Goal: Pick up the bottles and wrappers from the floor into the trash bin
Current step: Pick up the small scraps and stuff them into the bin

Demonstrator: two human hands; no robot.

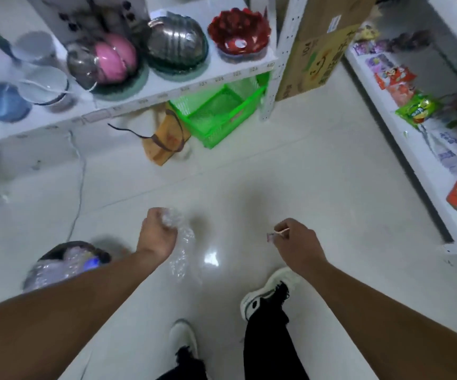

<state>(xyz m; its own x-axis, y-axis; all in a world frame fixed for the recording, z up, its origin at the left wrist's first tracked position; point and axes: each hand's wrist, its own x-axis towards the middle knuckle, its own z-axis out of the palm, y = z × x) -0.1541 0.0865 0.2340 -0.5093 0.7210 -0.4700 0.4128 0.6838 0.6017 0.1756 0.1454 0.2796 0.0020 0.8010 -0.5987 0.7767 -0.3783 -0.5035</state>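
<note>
Clear crumpled bottle in left hand; blurred.

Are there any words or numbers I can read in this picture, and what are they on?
"104", roughly, on the cardboard box; the rest of its print is too blurred.
Shelf edge: small number tags, too blurred to read.
White sticker on the box: too small to read.
Snack packets: print is blurred, unreadable.
</note>
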